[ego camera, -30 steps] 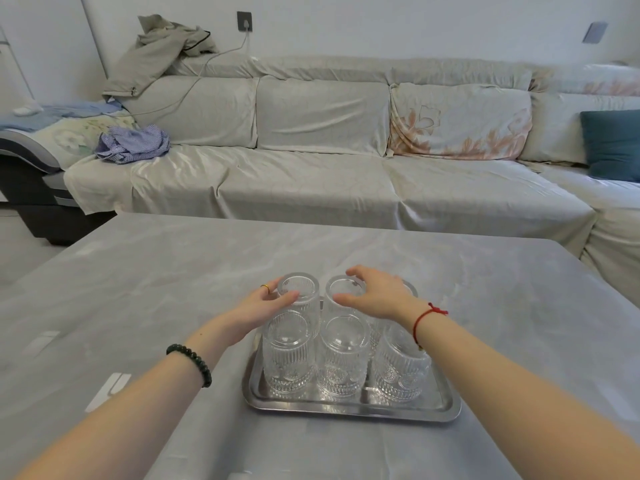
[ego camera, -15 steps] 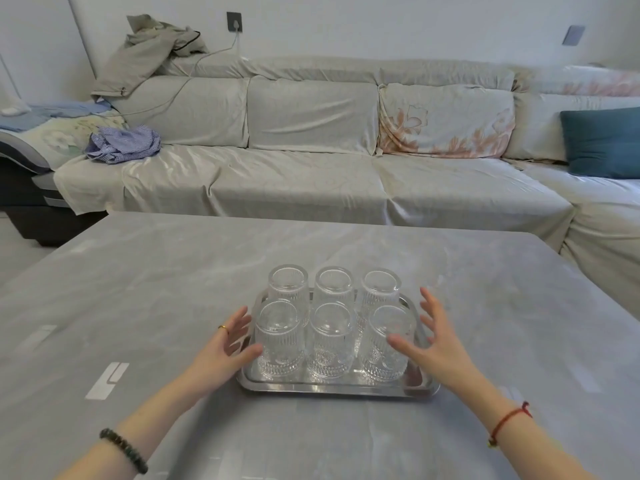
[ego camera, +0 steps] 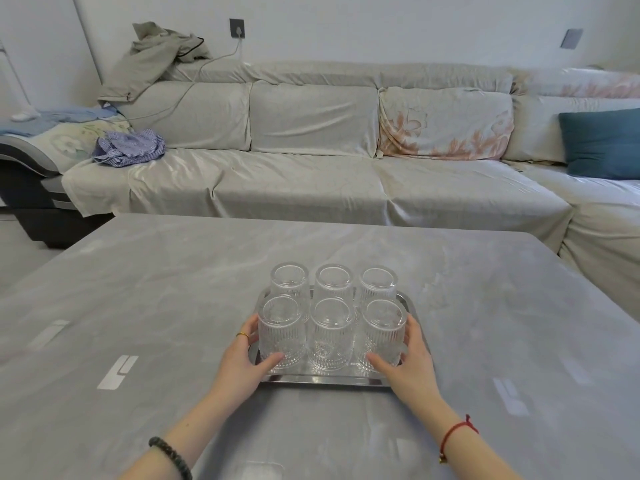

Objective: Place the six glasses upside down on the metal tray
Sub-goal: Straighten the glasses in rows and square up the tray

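Several clear ribbed glasses stand upside down in two rows of three on the metal tray in the middle of the grey table. My left hand wraps around the front left glass, thumb at its near side and fingers behind it. My right hand clasps the front right glass the same way. The front middle glass stands between them, untouched. The back row stands free behind.
The grey marble-look table reaches out on all sides of the tray. Behind its far edge runs a long covered sofa with clothes at its left end and a teal cushion at the right.
Both hands left the tops of the back glasses, drew back beside the tray with fingers spread, and now close around the two front corner glasses.
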Motion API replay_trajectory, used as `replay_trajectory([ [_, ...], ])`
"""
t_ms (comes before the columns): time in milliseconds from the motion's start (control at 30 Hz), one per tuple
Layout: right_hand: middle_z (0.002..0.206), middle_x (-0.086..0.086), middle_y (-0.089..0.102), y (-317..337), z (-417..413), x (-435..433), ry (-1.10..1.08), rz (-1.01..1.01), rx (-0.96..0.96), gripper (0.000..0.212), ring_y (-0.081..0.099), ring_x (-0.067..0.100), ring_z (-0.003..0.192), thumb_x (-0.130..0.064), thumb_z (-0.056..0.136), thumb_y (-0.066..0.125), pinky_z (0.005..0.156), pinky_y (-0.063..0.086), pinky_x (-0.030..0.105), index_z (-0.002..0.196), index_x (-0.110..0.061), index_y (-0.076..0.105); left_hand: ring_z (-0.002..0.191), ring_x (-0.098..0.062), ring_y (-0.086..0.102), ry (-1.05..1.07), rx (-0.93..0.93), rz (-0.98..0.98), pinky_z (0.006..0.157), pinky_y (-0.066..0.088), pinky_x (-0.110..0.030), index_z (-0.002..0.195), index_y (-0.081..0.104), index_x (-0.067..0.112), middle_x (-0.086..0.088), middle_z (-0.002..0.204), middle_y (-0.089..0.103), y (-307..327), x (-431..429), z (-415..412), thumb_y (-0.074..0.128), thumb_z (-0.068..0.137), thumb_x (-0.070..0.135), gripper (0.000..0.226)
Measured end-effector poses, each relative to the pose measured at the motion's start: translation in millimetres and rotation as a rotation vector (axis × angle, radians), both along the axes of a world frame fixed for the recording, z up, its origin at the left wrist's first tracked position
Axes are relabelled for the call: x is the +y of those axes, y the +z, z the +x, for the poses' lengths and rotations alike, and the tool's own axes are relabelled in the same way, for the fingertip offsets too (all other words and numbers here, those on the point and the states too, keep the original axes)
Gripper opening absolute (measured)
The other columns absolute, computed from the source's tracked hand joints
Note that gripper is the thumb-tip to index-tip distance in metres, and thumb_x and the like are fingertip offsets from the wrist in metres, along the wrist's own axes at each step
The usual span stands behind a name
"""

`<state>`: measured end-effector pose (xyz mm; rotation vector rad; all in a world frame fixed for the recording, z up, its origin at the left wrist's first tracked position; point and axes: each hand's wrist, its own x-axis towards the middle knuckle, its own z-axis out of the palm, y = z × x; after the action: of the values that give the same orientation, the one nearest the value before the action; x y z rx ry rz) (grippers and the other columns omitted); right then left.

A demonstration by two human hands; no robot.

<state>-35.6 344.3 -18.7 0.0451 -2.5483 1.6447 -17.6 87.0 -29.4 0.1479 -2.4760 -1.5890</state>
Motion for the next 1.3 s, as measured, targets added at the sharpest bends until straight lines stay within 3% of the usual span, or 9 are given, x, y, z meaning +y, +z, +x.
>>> replay_trajectory([
  [267,0.146,0.000,0.037,2.5,4.4,-0.4,-0.016,0.029,-0.022,0.095,0.036,0.018,0.133,-0.021,0.067,0.079,0.111,0.033,0.044,0.141,-0.021,0.020,0.104,-0.004,0.051,0.010,0.011,-0.024,0.090,0.039,-0.024,0.128,0.038,0.024,0.015,0.113,0.054,2.9,3.4,0.2,0.077,0.067,0.012,0.073],
  [533,0.149,-0.003,0.023,3.0,22.0,-16.8,-0.108,-0.018,0.057,0.102,0.023,0.011,0.136,-0.023,0.066,0.079,0.112,0.020,0.030,0.142,-0.025,0.012,0.103,-0.004,0.050,0.028,0.005,-0.045,0.082,0.038,-0.019,0.128,0.038,0.023,0.016,0.113,0.052,4.7,6.3,1.1,0.078,0.067,0.015,0.074],
  [633,0.148,0.001,0.026,10.2,31.3,-21.1,-0.238,-0.013,0.182,0.087,0.024,0.013,0.136,-0.015,0.072,0.075,0.108,0.019,0.018,0.140,-0.021,0.021,0.104,-0.003,0.051,0.019,-0.013,-0.052,0.087,0.039,-0.023,0.128,0.037,0.023,0.014,0.114,0.053,5.8,4.8,1.1,0.078,0.067,0.016,0.074],
  [733,0.127,-0.005,0.051,13.5,51.5,-31.3,-0.191,-0.022,0.396,0.060,0.046,0.004,0.119,0.002,0.075,0.066,0.099,0.032,0.008,0.120,-0.030,0.045,0.109,-0.003,0.048,-0.018,-0.042,-0.042,0.093,0.037,-0.023,0.131,0.033,0.022,0.015,0.119,0.050,9.8,3.0,2.8,0.077,0.068,0.018,0.077],
  [833,0.107,-0.012,0.060,8.5,63.4,-48.3,0.037,-0.181,0.133,0.051,0.059,0.002,0.098,0.005,0.077,0.060,0.083,0.045,0.007,0.102,-0.039,0.051,0.109,-0.006,0.048,0.055,-0.033,-0.007,0.094,0.038,-0.026,0.128,0.035,0.020,0.014,0.118,0.047,10.5,4.9,12.4,0.076,0.070,0.019,0.070],
  [900,0.103,-0.008,0.057,3.7,60.4,-57.8,0.098,-0.279,-0.066,0.045,0.059,0.005,0.091,0.003,0.079,0.057,0.075,0.048,0.009,0.103,-0.034,0.049,0.099,-0.014,0.055,0.170,0.027,0.023,0.082,0.043,-0.021,0.104,0.046,0.025,0.009,0.106,0.055,10.3,9.8,24.5,0.074,0.073,0.019,0.043],
  [1033,0.096,0.001,0.056,4.4,48.6,-66.4,0.103,-0.227,-0.105,0.037,0.057,0.009,0.080,0.004,0.079,0.055,0.066,0.044,0.003,0.102,-0.024,0.049,0.077,-0.009,0.061,0.007,0.019,0.048,0.065,0.043,-0.006,0.083,0.057,0.030,0.006,0.086,0.065,11.6,30.9,42.3,0.063,0.081,0.014,0.018],
  [1100,0.097,0.001,0.055,7.3,43.9,-66.7,0.110,-0.211,-0.116,0.036,0.057,0.012,0.082,0.004,0.079,0.054,0.065,0.043,0.002,0.103,-0.022,0.048,0.086,0.003,0.059,-0.176,-0.037,0.002,0.072,0.041,-0.003,0.092,0.058,0.032,0.012,0.097,0.065,12.3,45.9,42.8,0.059,0.085,0.017,0.017],
  [1300,0.097,-0.004,0.055,8.2,36.2,-58.8,0.142,-0.126,-0.124,0.036,0.057,0.021,0.093,0.003,0.079,0.054,0.067,0.044,0.008,0.101,-0.024,0.046,0.104,-0.001,0.050,-0.297,-0.052,-0.084,0.076,0.038,0.000,0.126,0.045,0.025,0.010,0.114,0.054,18.3,70.3,26.9,0.052,0.089,0.021,0.038],
])
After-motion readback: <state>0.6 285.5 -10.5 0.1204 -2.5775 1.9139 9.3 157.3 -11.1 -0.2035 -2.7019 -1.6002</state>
